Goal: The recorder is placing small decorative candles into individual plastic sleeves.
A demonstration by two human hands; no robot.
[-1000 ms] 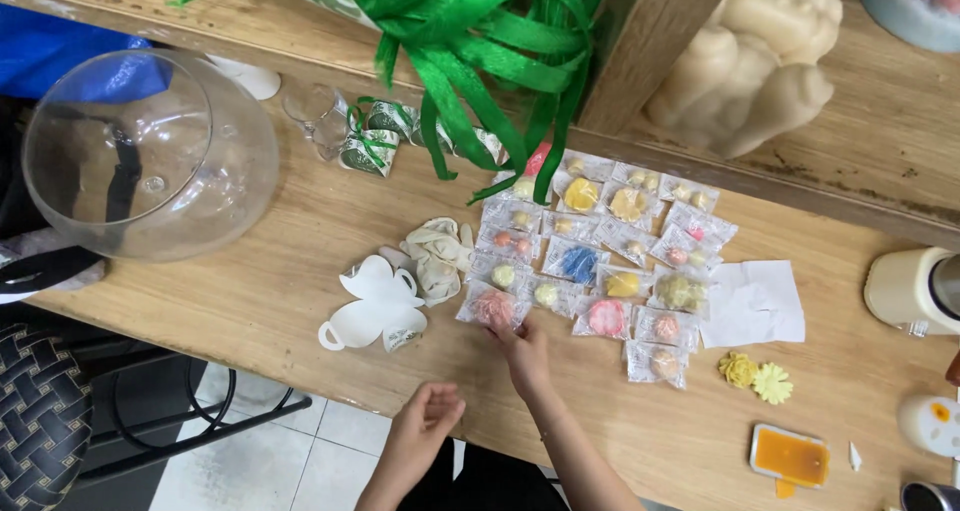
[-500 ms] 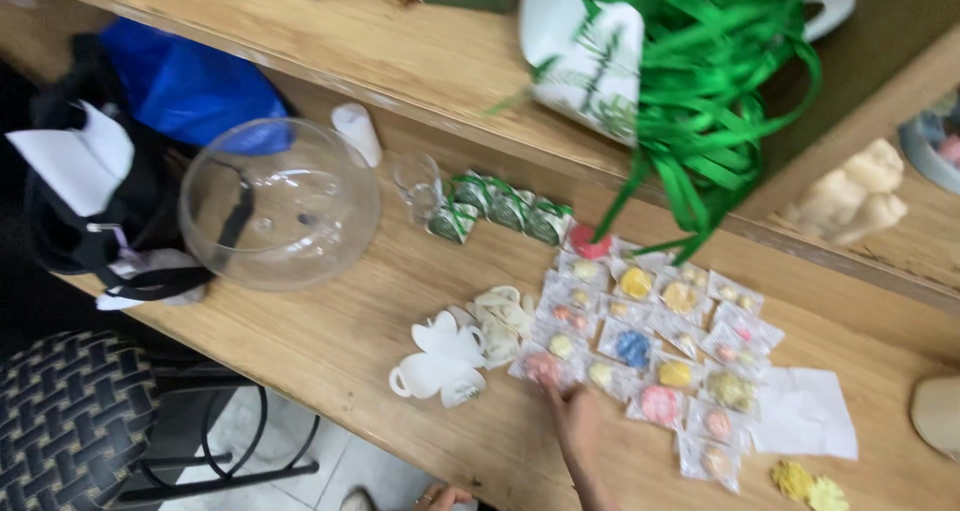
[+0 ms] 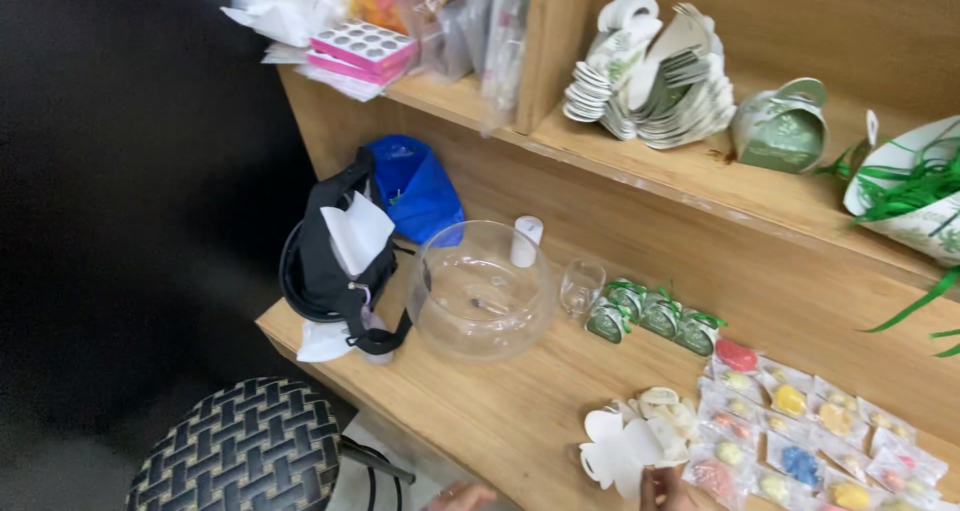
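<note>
Only the fingertips of my right hand [image 3: 664,487] show at the bottom edge. They touch the near edge of a white flat paper cutout [image 3: 618,449] lying on the wooden counter [image 3: 500,411]. To its right lie rows of small clear packets [image 3: 800,433] holding coloured shaped pieces. A sliver of my left hand [image 3: 458,495] shows lower left, off the counter's front edge, with nothing seen in it. Most of both hands is cut off by the frame.
A large glass bowl [image 3: 480,291], a small glass [image 3: 582,287], a white cylinder [image 3: 527,241] and green-wrapped little boxes [image 3: 655,317] stand behind. A black bag [image 3: 335,261] and blue bag [image 3: 415,186] sit left. A woven stool [image 3: 240,453] is below. The shelf holds box blanks [image 3: 650,81] and green ribbon [image 3: 910,186].
The view has swung up and to the left, bringing the shelf and bags into sight. Both hands have slid to the bottom edge; the right stays by the cutout and packets.
</note>
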